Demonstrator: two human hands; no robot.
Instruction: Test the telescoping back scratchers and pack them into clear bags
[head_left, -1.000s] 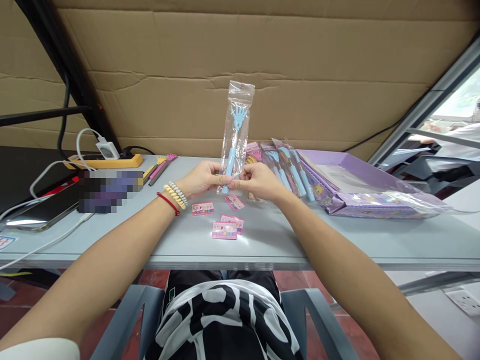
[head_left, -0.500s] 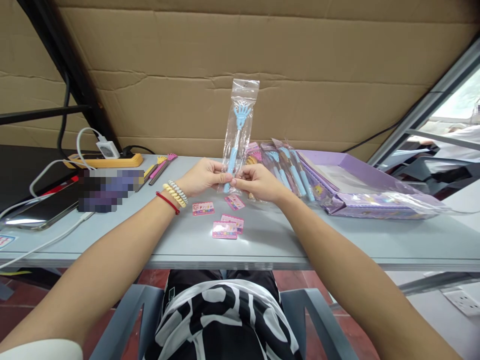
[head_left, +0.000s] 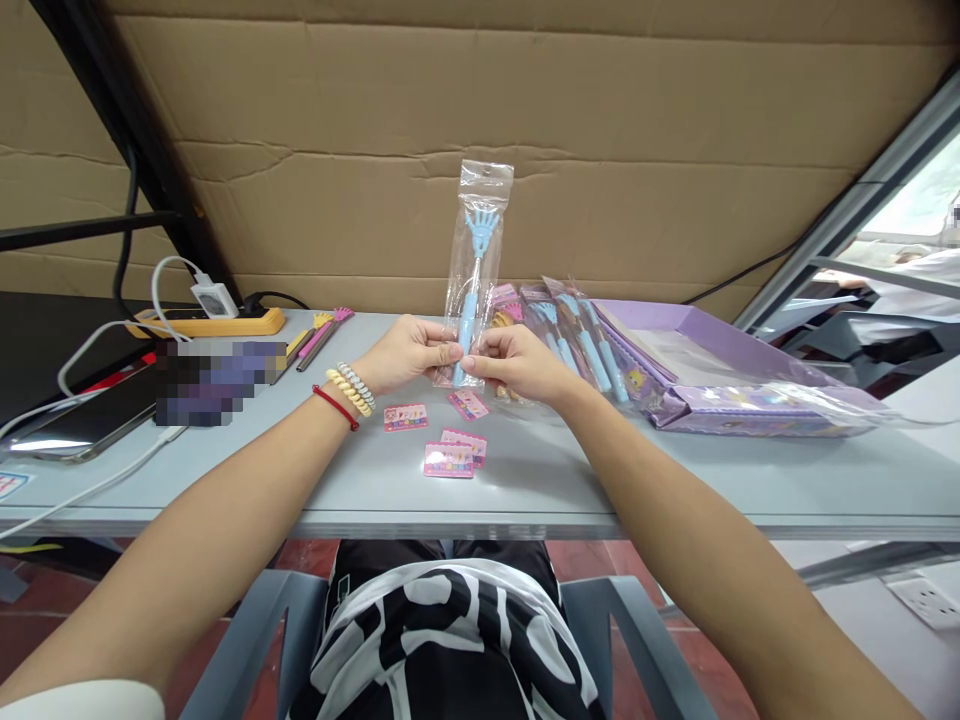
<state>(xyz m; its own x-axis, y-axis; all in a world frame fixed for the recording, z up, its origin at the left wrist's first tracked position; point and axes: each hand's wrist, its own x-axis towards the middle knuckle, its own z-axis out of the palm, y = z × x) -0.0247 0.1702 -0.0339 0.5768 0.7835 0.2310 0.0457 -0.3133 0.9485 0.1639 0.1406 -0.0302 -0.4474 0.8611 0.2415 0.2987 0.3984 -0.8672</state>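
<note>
Head view: I'm holding a blue hand-shaped back scratcher in a clear bag above the table.
My left hand and right hand are pinching its handle end through the film; it's leaning slightly less than a moment ago, so I'm seemingly still handling this one. Glare is hiding whether the bag is sealed.

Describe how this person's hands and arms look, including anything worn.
Gloveless left hand, with a thin red cord bracelet, a coiled yellow band and a coiled silvery band around its wrist; a white sleeve edge shows farther up. Gloveless right hand, with nothing visible on its wrist or forearm.
</note>
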